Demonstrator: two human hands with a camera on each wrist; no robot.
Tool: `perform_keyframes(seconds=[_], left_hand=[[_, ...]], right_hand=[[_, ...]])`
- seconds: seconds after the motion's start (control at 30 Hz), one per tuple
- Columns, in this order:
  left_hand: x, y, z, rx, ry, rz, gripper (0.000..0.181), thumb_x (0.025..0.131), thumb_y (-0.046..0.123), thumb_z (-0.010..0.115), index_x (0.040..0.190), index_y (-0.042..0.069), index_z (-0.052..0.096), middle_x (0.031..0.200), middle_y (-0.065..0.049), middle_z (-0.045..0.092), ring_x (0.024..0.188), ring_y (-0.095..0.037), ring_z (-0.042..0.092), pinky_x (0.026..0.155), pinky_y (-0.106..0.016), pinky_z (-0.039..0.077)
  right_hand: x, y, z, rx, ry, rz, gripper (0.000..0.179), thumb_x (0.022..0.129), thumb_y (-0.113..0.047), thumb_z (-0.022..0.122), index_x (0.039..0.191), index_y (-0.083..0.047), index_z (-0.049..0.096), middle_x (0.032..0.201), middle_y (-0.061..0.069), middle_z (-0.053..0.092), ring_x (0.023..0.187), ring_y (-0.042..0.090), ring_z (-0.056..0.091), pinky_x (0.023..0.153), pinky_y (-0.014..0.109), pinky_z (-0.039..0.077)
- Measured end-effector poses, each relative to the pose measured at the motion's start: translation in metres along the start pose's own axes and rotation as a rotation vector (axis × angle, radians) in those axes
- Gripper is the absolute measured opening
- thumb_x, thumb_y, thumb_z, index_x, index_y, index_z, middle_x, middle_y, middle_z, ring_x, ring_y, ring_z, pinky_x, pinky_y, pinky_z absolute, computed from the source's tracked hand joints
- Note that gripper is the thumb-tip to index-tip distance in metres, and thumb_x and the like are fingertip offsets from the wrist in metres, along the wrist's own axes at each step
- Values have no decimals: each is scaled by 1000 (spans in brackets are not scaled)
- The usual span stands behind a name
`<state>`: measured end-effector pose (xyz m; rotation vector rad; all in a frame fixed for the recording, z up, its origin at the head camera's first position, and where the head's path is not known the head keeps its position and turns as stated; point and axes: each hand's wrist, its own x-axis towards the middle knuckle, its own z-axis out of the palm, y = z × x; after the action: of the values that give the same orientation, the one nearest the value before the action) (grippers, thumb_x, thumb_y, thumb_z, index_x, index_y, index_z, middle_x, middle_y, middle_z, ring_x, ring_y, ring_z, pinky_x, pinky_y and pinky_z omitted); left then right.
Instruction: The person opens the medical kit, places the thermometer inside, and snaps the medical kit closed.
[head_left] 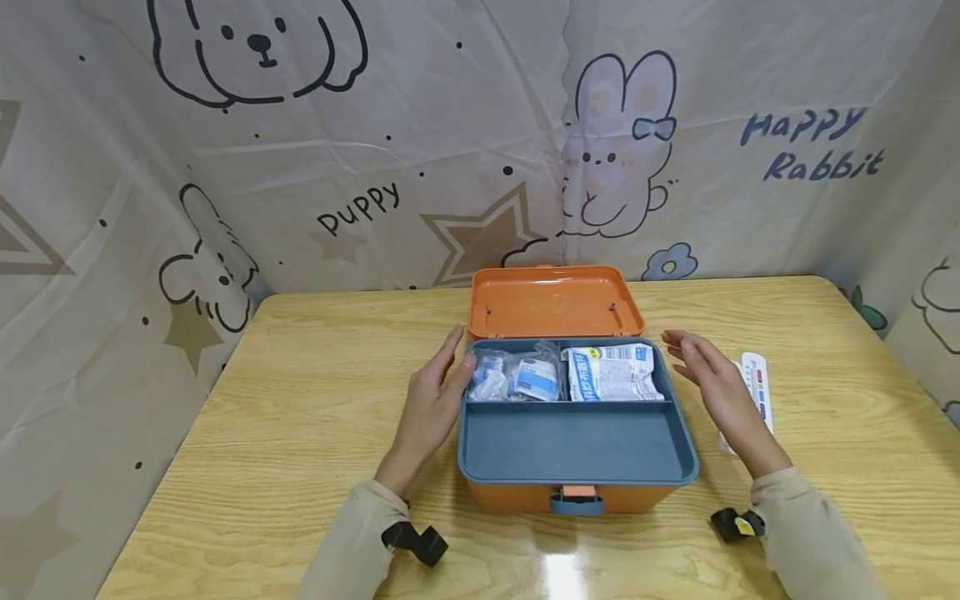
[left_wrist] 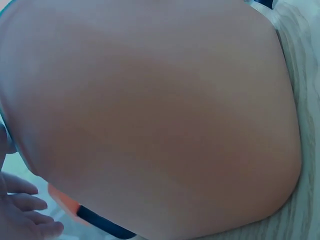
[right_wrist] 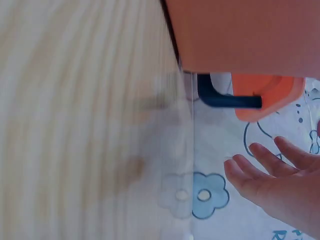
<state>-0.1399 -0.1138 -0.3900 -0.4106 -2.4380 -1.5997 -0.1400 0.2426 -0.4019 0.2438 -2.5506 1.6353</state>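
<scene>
An orange box [head_left: 577, 497] with a blue-grey tray [head_left: 577, 446] stands on the table, its orange lid [head_left: 555, 304] tipped back. In the tray's back left compartment lie clear plastic bags [head_left: 536, 379] with blue-and-white items. The back right compartment holds a white-and-blue printed packet [head_left: 611, 373]; the front compartment is bare. My left hand [head_left: 429, 404] is at the box's left side, thumb at the rim and fingers extended. Off the right side, my right hand [head_left: 716, 392] hovers with fingers loosely bent, holding nothing; the right wrist view shows its fingers [right_wrist: 265, 160] apart from the box.
Partly behind my right hand lies a white strip-shaped item [head_left: 759, 387] with coloured print. A blue-grey latch [head_left: 577, 504] sits on the box front. The wooden table [head_left: 322, 400] meets a printed cloth [head_left: 465, 125] at the back and sides.
</scene>
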Motion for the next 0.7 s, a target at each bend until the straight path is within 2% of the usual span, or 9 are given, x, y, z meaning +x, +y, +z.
perform_keyframes(seconds=[0.07, 0.1, 0.17, 0.2, 0.27, 0.33, 0.43, 0.57, 0.7], left_hand=[[-1, 4, -2, 29, -16, -8, 57, 102, 38, 45, 149, 8, 35, 153, -10, 35, 140, -19, 31, 113, -40, 28], [-2, 6, -3, 41, -25, -16, 58, 102, 39, 45, 149, 7, 34, 153, -10, 33, 141, -19, 30, 114, -39, 27], [-2, 11, -5, 56, -55, -38, 60, 102, 41, 43, 151, 7, 31, 155, -9, 29, 142, -18, 26, 115, -38, 24], [-3, 14, -7, 61, -74, -51, 62, 102, 42, 43, 151, 6, 29, 156, -8, 26, 143, -18, 23, 116, -37, 22], [-3, 20, -9, 73, -116, -72, 66, 103, 43, 41, 153, 6, 23, 158, -8, 20, 145, -19, 16, 117, -39, 17], [-5, 25, -10, 103, -167, -99, 69, 103, 45, 39, 154, 6, 16, 160, -8, 12, 147, -19, 6, 118, -44, 13], [-10, 34, -11, 160, -224, -123, 72, 103, 46, 37, 154, 5, 7, 161, -9, 2, 146, -21, -7, 117, -52, 8], [-17, 45, -9, 257, -240, -98, 74, 103, 44, 36, 153, -1, 5, 160, -13, -2, 145, -25, -16, 115, -55, 6], [-21, 54, -6, 381, -216, -44, 71, 105, 41, 35, 151, -6, 8, 160, -17, -1, 144, -28, -17, 116, -55, 6]], right_hand=[[-3, 1, -5, -70, 6, 11, 51, 106, -32, 36, 143, 2, 39, 142, 24, 44, 123, 8, 46, 89, 4, 39], [-5, 1, -8, -101, 3, 20, 50, 105, -31, 39, 143, 2, 40, 141, 24, 45, 122, 7, 46, 87, 3, 39], [-9, 1, -14, -143, -14, 49, 50, 104, -30, 43, 143, 1, 40, 141, 24, 45, 120, 7, 47, 83, 3, 37], [-11, 1, -18, -166, -23, 65, 50, 104, -31, 44, 142, 1, 41, 141, 24, 46, 121, 13, 49, 83, 4, 38], [-14, 0, -24, -202, -49, 94, 52, 103, -31, 45, 142, 3, 40, 141, 26, 44, 123, 28, 49, 90, 17, 44], [-16, 1, -30, -250, -76, 133, 53, 103, -32, 45, 142, 5, 39, 140, 28, 43, 123, 41, 46, 94, 36, 47], [-18, 5, -38, -363, -92, 177, 54, 102, -31, 48, 139, 7, 40, 134, 32, 46, 118, 49, 46, 87, 58, 45], [-21, 14, -54, -541, -79, 234, 50, 99, -24, 53, 132, 12, 43, 116, 34, 54, 101, 46, 54, 72, 48, 50], [-24, 23, -73, -619, -96, 336, 52, 95, -19, 56, 130, 16, 40, 109, 36, 51, 90, 43, 54, 65, 43, 47]])
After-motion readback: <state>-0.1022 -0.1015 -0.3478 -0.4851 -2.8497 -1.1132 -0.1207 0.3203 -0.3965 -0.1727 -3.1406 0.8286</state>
